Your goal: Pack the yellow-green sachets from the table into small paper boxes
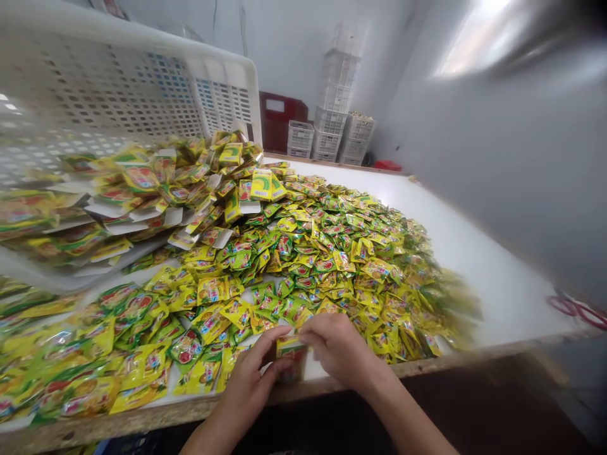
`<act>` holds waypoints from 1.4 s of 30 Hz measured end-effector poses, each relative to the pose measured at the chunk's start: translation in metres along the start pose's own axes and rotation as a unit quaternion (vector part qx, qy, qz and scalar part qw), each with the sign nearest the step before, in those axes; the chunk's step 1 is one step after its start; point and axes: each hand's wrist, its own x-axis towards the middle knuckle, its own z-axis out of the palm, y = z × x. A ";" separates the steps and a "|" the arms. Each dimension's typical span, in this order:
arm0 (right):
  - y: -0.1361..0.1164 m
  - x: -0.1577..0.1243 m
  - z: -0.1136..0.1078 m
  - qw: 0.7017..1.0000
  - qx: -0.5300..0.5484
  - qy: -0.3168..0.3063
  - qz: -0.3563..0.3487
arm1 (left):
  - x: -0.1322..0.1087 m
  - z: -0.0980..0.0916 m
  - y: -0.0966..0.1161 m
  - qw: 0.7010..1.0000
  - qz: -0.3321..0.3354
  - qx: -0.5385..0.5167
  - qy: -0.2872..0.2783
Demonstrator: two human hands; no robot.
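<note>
At the table's front edge, my left hand (258,379) is closed round the left side of a small printed carton (293,361) with a yellow top and a red and green front. The fingers of my right hand (334,344) are closed on its upper right corner. My fingers cover part of the carton, and its front is blurred. Just beyond my hands, a wide heap of small yellow and green sachets (327,265) covers the table. Similar flat cartons (142,180), several with white flaps showing, spill from a tipped white plastic basket (225,76) at the left.
The white table (455,253) has a rough wooden front edge (190,414). Red-handled scissors (576,309) lie at the far right. Behind the table stand stacked white crates (327,120) and a dark red container (282,120), against grey walls.
</note>
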 end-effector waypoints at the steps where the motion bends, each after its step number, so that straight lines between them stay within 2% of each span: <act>1: 0.000 0.000 0.002 1.000 0.005 0.003 0.009 | 0.000 0.000 0.000 1.000 -0.001 -0.001 -0.002; 4: 0.001 -0.003 0.013 0.998 0.017 0.042 0.031 | 0.001 0.001 0.000 1.000 -0.003 -0.007 0.000; 8: -0.001 -0.011 0.034 0.986 0.036 0.148 0.061 | 0.002 0.004 -0.002 1.000 -0.005 -0.010 0.010; 10: -0.002 -0.013 0.041 0.979 0.053 0.182 0.075 | 0.001 0.006 -0.004 1.000 -0.007 -0.014 0.006; 13: -0.003 -0.015 0.047 0.978 0.096 0.169 0.069 | 0.001 0.008 -0.005 1.000 0.001 -0.029 -0.001; 17: 0.002 -0.017 0.051 0.977 0.150 0.142 0.050 | 0.002 0.006 -0.010 0.998 0.054 -0.026 -0.004; 23: 0.006 -0.024 0.064 0.964 0.192 0.178 0.030 | 0.000 -0.002 -0.021 0.994 0.103 0.021 -0.027; 26: 0.003 -0.026 0.065 0.960 0.192 0.198 0.041 | -0.003 -0.002 -0.020 0.996 0.075 0.013 -0.039; 29: 0.001 -0.021 0.054 0.974 0.160 0.152 0.055 | -0.006 0.000 -0.013 0.997 -0.018 -0.065 -0.023; 31: 0.001 -0.014 0.041 0.988 0.113 0.099 0.030 | -0.006 0.002 -0.007 0.990 -0.062 -0.126 -0.028; 34: 0.004 0.000 0.023 0.998 0.023 0.034 -0.052 | -0.005 0.004 0.002 0.987 -0.072 -0.135 -0.057; 38: 0.006 0.009 0.009 0.986 -0.106 -0.020 -0.127 | -0.004 0.004 0.008 0.987 -0.078 -0.120 -0.069; 42: 0.003 0.007 0.005 0.982 -0.110 -0.045 -0.146 | -0.005 0.004 0.004 0.992 -0.077 -0.091 -0.046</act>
